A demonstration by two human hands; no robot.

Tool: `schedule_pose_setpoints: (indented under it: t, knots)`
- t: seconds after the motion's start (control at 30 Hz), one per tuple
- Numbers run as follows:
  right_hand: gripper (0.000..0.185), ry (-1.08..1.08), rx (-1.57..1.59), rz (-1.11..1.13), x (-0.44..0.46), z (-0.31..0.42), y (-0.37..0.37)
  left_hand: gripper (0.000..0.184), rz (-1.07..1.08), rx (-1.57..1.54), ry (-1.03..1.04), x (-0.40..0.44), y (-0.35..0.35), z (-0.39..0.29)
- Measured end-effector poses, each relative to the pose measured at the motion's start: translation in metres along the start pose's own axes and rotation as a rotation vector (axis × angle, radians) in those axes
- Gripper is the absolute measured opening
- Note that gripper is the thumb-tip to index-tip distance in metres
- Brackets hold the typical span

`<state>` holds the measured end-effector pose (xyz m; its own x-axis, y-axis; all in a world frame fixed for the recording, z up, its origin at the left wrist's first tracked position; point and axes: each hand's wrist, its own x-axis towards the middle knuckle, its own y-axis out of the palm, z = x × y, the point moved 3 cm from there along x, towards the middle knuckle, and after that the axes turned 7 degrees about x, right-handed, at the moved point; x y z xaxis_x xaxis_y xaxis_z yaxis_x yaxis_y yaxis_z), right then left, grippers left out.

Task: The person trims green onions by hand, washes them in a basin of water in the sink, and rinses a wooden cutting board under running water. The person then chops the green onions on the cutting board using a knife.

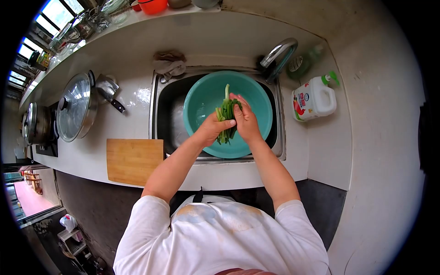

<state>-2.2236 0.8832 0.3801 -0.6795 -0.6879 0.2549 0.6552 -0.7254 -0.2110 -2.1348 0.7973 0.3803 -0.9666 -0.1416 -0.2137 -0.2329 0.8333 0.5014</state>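
Note:
A bunch of green vegetables [225,112], which looks like spring onions with one pale stalk sticking up, is held over a teal basin [198,107]. My left hand [211,128] grips the bunch from the left, its thumb laid across the stalks. From the right, my right hand [246,120] closes around the same bunch, fingers partly hidden behind the leaves. The basin sits in a steel sink [170,123], beneath and around both hands.
A curved faucet [279,52] rises behind the sink. To the right stands a white detergent jug [314,98] with a green pump, near a green bottle [302,62]. On the left are a wooden cutting board [134,160], a cleaver [110,91] and a lidded pan [75,107].

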Motion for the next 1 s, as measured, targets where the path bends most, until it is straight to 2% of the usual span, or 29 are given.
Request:
schedule_pose_setpoints:
  t: [0.07, 0.13, 0.2, 0.23, 0.33, 0.4, 0.47, 0.53, 0.6, 0.63, 0.67, 0.7, 0.77, 0.8, 0.87, 0.9, 0.93, 0.97, 1.0]
  knots:
    - [0.036, 0.046, -0.028, 0.070, 0.001, -0.004, -0.001, 0.038, -0.027, -0.002, 0.022, -0.003, -0.003, 0.000]
    - [0.037, 0.091, -0.056, 0.137, 0.003, -0.003, -0.004, 0.033, -0.043, 0.059, -0.056, -0.005, -0.009, 0.003]
    - [0.034, 0.528, 0.861, 0.176, 0.000, -0.005, -0.004, 0.030, -0.034, 0.163, -0.056, -0.009, -0.013, -0.002]
    - [0.034, 0.532, 0.858, 0.182, 0.002, -0.001, -0.005, 0.028, -0.028, 0.265, -0.055, -0.012, -0.013, -0.004]
    - [0.031, 0.457, 0.757, 0.256, 0.008, 0.014, -0.005, 0.026, 0.007, 0.310, -0.120, -0.016, -0.016, -0.002]
    - [0.033, 0.436, 0.480, 0.378, 0.010, 0.023, -0.001, 0.026, 0.010, 0.257, -0.123, -0.018, -0.013, 0.001]
    - [0.031, 0.486, 0.454, 0.380, 0.009, 0.019, 0.000, 0.026, -0.007, 0.283, -0.102, -0.030, -0.017, -0.003]
    - [0.029, 0.354, 0.571, 0.294, 0.012, 0.009, -0.008, 0.025, -0.036, 0.319, -0.072, -0.043, -0.017, -0.016]
    - [0.031, 0.456, 0.626, 0.158, 0.028, -0.007, -0.018, 0.024, -0.083, 0.286, -0.062, -0.047, -0.024, -0.022]
    - [0.033, 0.429, -0.355, 0.371, 0.023, -0.020, -0.020, 0.024, -0.160, 0.479, -0.115, -0.046, -0.031, -0.016]
    - [0.036, 0.288, -1.343, 0.519, 0.024, -0.033, -0.022, 0.025, -0.230, 0.679, -0.161, -0.048, -0.040, -0.017]
    - [0.036, 0.254, -1.340, 0.505, 0.031, -0.037, -0.027, 0.025, -0.250, 0.694, -0.137, -0.056, -0.046, -0.025]
    - [0.042, 0.454, 0.012, 0.153, 0.036, -0.044, -0.039, 0.026, -0.252, 0.626, -0.039, -0.075, -0.049, -0.027]
    - [0.042, 0.469, 0.002, 0.173, 0.037, -0.044, -0.032, 0.024, -0.307, 0.586, -0.044, -0.083, -0.057, -0.022]
    - [0.044, 0.196, -0.778, 0.233, 0.045, -0.040, -0.015, 0.026, -0.270, 0.535, -0.088, -0.105, -0.075, -0.012]
    - [0.044, 0.193, -0.784, 0.223, 0.043, -0.034, 0.000, 0.028, -0.216, 0.508, -0.115, -0.116, -0.086, -0.015]
    - [0.043, 0.173, -0.644, 0.197, 0.045, -0.023, 0.021, 0.034, -0.254, 0.596, -0.003, -0.133, -0.092, -0.023]
    - [0.042, 0.148, -0.505, 0.184, 0.049, -0.011, 0.046, 0.036, -0.282, 0.492, 0.021, -0.148, -0.105, -0.024]
    - [0.043, 0.031, -0.461, 0.244, 0.047, 0.007, 0.079, 0.039, -0.301, 0.380, 0.019, -0.167, -0.117, -0.019]
